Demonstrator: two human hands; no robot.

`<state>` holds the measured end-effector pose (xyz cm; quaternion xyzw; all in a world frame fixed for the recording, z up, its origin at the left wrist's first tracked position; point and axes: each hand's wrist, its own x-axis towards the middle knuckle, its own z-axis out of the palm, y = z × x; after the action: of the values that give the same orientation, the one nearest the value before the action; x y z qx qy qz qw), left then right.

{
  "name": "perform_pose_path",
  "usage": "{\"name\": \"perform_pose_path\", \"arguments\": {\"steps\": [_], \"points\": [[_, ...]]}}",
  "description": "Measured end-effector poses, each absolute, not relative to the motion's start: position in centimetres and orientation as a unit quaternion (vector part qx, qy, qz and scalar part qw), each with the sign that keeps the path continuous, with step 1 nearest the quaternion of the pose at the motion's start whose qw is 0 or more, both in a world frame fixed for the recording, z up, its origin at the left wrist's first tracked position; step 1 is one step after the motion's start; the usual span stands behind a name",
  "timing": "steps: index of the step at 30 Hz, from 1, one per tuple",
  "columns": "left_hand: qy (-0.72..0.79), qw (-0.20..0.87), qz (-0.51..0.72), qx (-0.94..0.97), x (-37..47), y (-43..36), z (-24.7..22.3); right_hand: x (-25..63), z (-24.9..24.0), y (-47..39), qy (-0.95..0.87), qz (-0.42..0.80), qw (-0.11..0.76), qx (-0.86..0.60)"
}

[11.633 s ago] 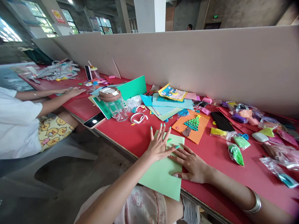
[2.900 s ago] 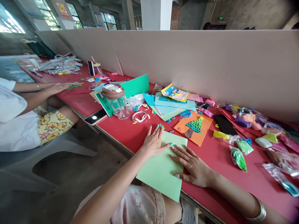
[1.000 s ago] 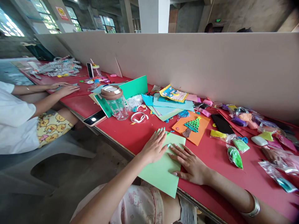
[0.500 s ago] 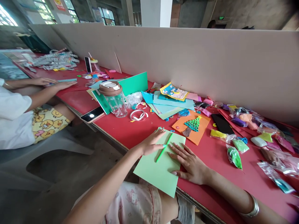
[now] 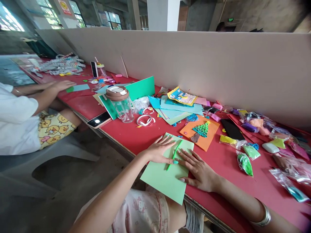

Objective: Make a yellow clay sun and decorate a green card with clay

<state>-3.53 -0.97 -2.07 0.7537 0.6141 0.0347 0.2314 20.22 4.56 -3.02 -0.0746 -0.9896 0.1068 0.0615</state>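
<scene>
A thin, slightly curved strip of bright green modelling clay (image 5: 175,152) lies on a pale green sheet of paper (image 5: 162,179), whose near corner juts past the table edge. My left hand (image 5: 160,151) rests on the sheet with fingers spread, its thumb touching the strip. Flat on the paper's right side is my right hand (image 5: 196,170), fingers stretched out, their tips close to the strip. Just beyond the sheet lies an orange card (image 5: 206,142) with a green clay tree (image 5: 201,130) on it.
A lidded clear cup (image 5: 123,108), a phone (image 5: 99,120) and white earphones (image 5: 145,121) stand or lie left on the red table (image 5: 121,139). Bagged clay (image 5: 245,163) and a black phone (image 5: 230,128) lie right. A co-worker's hand (image 5: 63,85) is at far left. A partition (image 5: 218,71) closes the back.
My left thumb has come down along the strip, which is now bent where it was straight. My right hand has stayed put. The co-worker's hand has lifted off a blue strip of paper.
</scene>
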Motion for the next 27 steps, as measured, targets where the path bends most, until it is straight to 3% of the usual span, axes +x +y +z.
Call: {"name": "perform_pose_path", "arguments": {"steps": [14, 23, 27], "points": [[0.64, 0.262, 0.044, 0.721, -3.4, -0.7, -1.7, 20.2, -2.9, 4.5, -0.989, 0.115, 0.046, -0.079], [0.688, 0.063, 0.13, 0.711, -0.9, -3.3, -1.2, 20.3, -2.9, 4.5, -0.987, 0.125, 0.064, -0.078], [0.688, 0.068, 0.115, 0.713, -0.9, -3.5, -0.7, 20.3, -3.1, 4.6, -0.987, 0.125, 0.069, -0.077]]}}
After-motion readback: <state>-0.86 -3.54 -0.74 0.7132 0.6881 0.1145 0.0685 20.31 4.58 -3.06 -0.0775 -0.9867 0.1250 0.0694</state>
